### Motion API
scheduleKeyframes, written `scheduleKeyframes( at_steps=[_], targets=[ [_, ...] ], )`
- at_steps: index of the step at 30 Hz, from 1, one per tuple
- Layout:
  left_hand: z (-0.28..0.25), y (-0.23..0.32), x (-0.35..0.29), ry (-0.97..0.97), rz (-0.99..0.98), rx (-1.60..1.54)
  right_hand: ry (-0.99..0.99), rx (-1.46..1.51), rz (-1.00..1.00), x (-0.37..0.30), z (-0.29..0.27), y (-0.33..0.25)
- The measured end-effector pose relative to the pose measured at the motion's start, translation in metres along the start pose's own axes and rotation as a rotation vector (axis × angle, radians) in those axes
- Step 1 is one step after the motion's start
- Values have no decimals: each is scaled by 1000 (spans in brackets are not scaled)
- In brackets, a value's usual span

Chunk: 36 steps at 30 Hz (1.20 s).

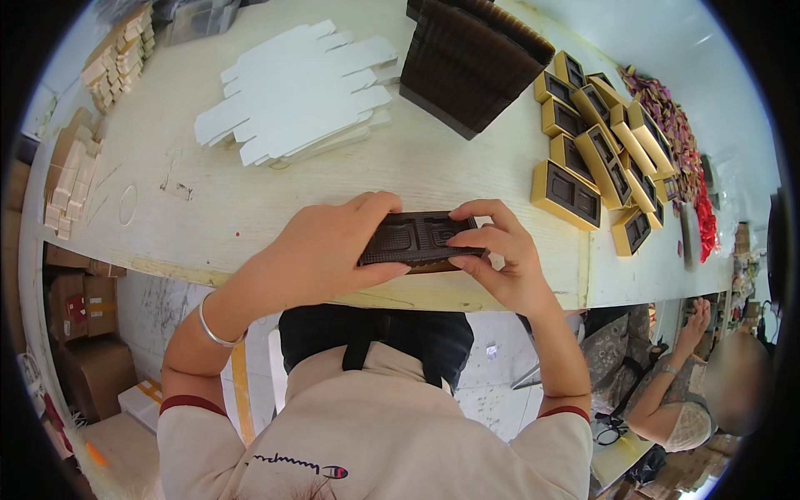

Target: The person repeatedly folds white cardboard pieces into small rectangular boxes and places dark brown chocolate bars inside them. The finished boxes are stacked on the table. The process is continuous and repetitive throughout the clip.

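Near the table's front edge I hold a dark brown moulded plastic tray (414, 239) with shaped compartments. My left hand (337, 246) is closed round its left end, thumb along the near side and fingers over the far side. At the right end, my right hand (497, 252) pinches the tray, with fingers on its top and far edge and the thumb at the near corner. A thin brownish edge shows under the tray; I cannot tell whether it belongs to a box.
White flat-folded cartons (300, 87) lie ahead on the table (225, 200). Beside them is a tall stack of brown trays (471, 67). Several gold boxes with brown inserts (567, 193) are piled at right, near red ribbon-like items (707, 221). A person (679, 392) sits at the lower right.
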<state>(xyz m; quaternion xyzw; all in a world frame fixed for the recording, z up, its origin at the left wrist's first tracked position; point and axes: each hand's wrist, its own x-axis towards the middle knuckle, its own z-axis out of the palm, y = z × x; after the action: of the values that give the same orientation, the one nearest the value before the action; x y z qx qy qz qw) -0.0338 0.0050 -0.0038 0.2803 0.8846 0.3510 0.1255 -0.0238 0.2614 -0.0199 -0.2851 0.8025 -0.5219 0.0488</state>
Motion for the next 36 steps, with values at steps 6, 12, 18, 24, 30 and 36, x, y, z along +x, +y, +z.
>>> scheduleKeyframes(
  at_steps=[6,12,18,24,30,36],
  targets=[
    [4,2,-1,-88,127,351,-116,422,192,-2,-10,15],
    [-1,0,7,-147,174,536,-22,433,257,-10,-1,16],
    [-5,-17,8,-174,220,415,-24,190,149,-16,1,12],
    [-6,-18,11,-207,184,383,-244,75,72,6,-24,3],
    [-9,-19,9,-142,305,452,-183,-176,-78,-1,-15,6],
    [0,-29,6,-80,210,157,36,-515,-319,-9,1,2]
  ],
)
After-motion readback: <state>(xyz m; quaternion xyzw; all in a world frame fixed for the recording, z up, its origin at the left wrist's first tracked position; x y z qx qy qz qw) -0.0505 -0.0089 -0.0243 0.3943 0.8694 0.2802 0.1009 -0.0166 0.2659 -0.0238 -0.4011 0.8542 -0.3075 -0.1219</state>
